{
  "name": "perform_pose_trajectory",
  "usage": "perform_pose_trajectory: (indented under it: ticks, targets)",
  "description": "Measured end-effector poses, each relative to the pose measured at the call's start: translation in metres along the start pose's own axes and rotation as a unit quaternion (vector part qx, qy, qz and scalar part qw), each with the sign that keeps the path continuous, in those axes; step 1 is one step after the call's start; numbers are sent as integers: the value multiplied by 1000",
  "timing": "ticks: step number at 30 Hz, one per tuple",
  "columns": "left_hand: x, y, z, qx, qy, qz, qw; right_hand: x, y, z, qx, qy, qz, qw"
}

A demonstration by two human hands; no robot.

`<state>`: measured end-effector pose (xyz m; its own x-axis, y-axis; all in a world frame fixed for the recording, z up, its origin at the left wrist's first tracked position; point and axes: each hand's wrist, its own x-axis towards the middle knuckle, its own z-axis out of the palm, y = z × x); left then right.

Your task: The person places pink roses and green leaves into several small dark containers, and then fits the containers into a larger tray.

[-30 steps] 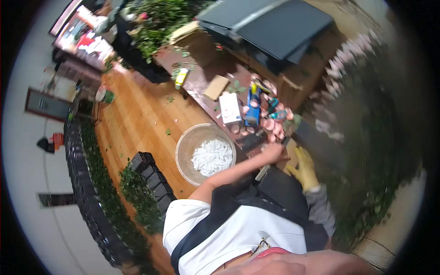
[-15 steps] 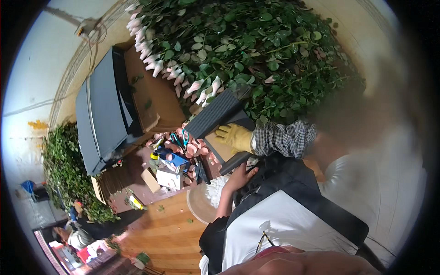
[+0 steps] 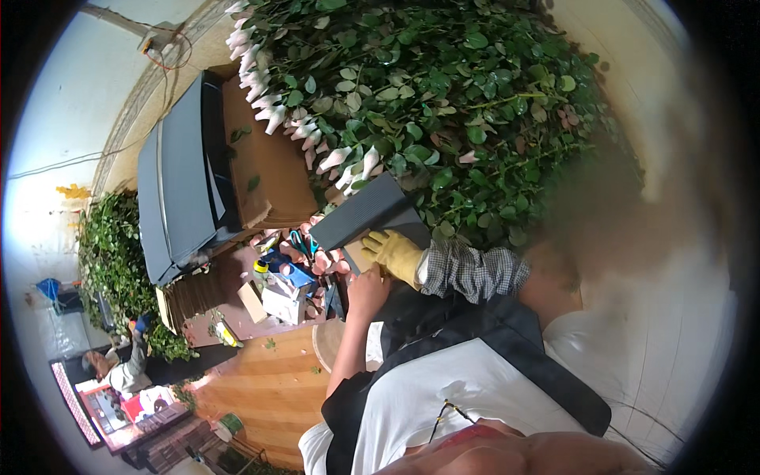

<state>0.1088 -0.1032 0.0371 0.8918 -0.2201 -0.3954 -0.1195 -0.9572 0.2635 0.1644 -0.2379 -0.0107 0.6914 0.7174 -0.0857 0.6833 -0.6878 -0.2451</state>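
Note:
My bare left hand (image 3: 367,289) has its fingers curled at the near edge of a tan cardboard piece (image 3: 356,257) with a ridged dark-grey board (image 3: 356,207) on it. My yellow-gloved right hand (image 3: 391,255) rests on the cardboard, fingers spread, just right of my left hand. Left of them lie pink petals (image 3: 321,261), teal-handled scissors (image 3: 299,241), a blue object (image 3: 298,275), a white box (image 3: 281,305) and a yellow-and-white tube (image 3: 227,336). Some of my left fingertips are hidden.
Leafy rose stems with pink-wrapped heads (image 3: 443,103) lie beyond my hands. A large grey-lidded cardboard box (image 3: 178,190) stands left, near more foliage (image 3: 111,253). A co-worker (image 3: 119,368) is at lower left. A round tub (image 3: 324,340) is partly behind my left arm.
The view has swung toward the rose pile. Since half a second ago my left hand has moved up to the cardboard beside my gloved hand, which has shifted slightly down and left.

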Motion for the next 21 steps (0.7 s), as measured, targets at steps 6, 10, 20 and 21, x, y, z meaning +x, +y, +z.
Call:
perform_pose_trajectory:
  ticks: [6,10,20,21]
  targets:
    - [-14,10,0,-50,15,-48,997,-24,74,-92,527,55,-161,833]
    - [-2,21,-9,-106,-19,-66,992,-21,196,-174,360,259,85,892]
    - [5,14,-12,-73,0,-75,995,5,356,-57,73,278,192,938]
    - [1,16,-11,-92,19,-71,993,7,364,-45,186,333,154,912]
